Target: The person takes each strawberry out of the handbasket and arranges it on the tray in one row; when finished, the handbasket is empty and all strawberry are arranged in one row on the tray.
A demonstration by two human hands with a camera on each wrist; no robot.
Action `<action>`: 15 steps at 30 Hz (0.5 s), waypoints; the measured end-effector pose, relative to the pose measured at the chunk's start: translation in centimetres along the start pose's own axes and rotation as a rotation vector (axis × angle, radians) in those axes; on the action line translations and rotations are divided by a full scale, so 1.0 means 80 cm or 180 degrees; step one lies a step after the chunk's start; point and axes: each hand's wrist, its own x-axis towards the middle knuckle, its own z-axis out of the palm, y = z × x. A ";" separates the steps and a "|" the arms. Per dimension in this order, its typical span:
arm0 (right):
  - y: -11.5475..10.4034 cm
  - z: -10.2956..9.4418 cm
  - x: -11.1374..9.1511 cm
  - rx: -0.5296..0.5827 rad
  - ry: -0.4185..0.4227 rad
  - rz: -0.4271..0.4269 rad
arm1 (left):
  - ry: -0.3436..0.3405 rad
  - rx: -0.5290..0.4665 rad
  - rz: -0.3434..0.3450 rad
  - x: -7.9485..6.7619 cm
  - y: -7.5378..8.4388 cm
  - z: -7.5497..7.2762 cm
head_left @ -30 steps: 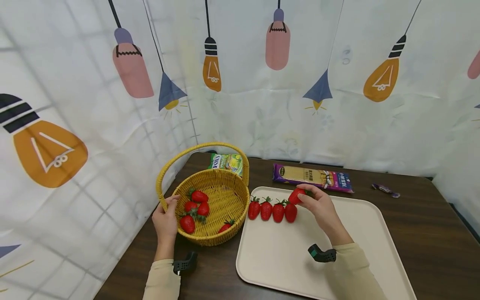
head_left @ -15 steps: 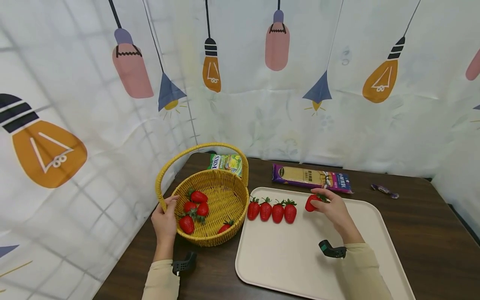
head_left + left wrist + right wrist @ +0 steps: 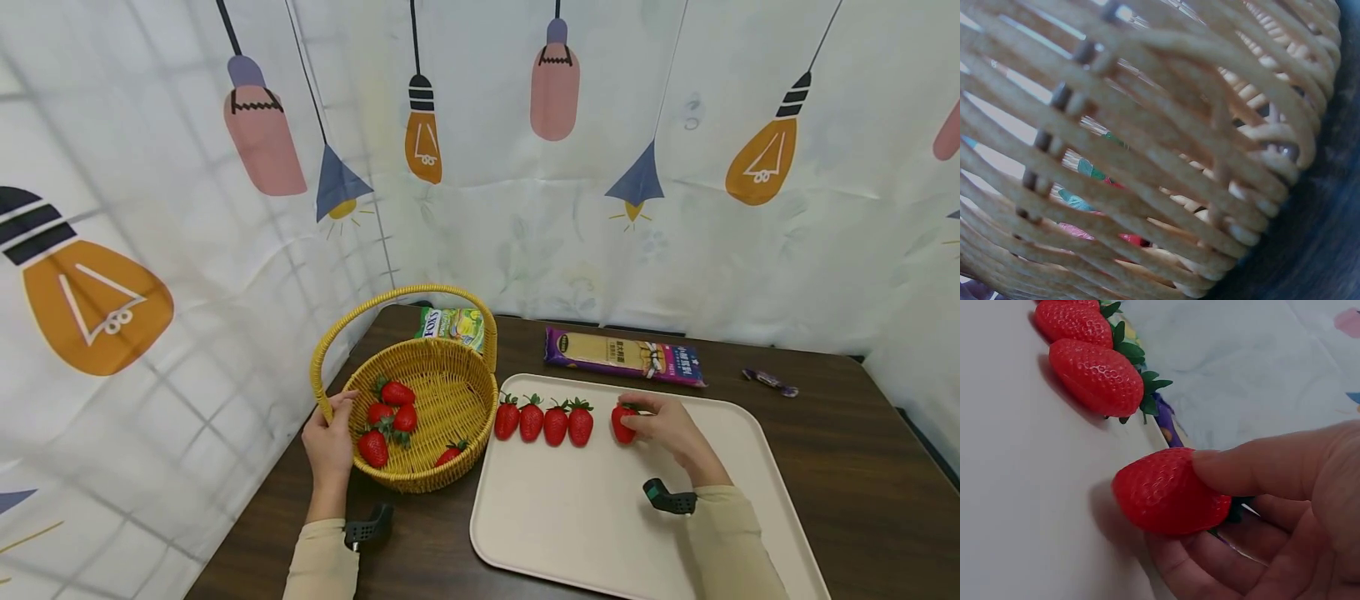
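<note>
Four strawberries (image 3: pixel 556 425) lie side by side in my head view, along the far edge of a cream tray (image 3: pixel 600 508) near its left corner, leafy crowns pointing away from me. Just to the right of that row, my right hand (image 3: pixel 667 427) pinches a fifth strawberry (image 3: pixel 622 425) over the tray, its crown also facing the far edge and a visible space between it and its nearest neighbour. My left hand (image 3: pixel 330 442) grips the side of a yellow woven basket (image 3: pixel 442 387), at the rim by the foot of its arched handle (image 3: pixel 405 290). I count five strawberries inside: four clustered at the left, one apart at the near right. Behind the basket sits a green FOX'S packet (image 3: pixel 457 325); beyond the tray are a purple pasta packet (image 3: pixel 622 354) and a small wrapped sweet (image 3: pixel 770 382), all on a dark wooden table (image 3: pixel 847 442).

My left wrist view is filled with the basket's weave, with red and green showing through the gaps, probably strawberries; from this angle alone I cannot tell the left grip.

In my right wrist view, the thumb presses the held strawberry from above while the fingers support it from below. Its shadow falls on the tray beside it; I cannot tell whether the fruit touches the surface.
</note>
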 end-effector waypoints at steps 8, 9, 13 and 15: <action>0.002 0.006 0.001 -0.0244 -0.0082 -0.0047 | 0.0052 0.0028 0.0077 -0.002 0.000 0.001; 0.002 0.006 0.001 -0.0236 -0.0082 -0.0041 | 0.0060 0.0025 0.0078 -0.002 0.001 0.001; 0.003 0.006 0.001 -0.0236 -0.0083 -0.0025 | 0.0069 0.0023 0.0074 -0.003 0.001 0.001; 0.005 0.006 0.001 -0.0242 -0.0084 -0.0021 | 0.0065 0.0013 0.0065 -0.003 0.001 0.000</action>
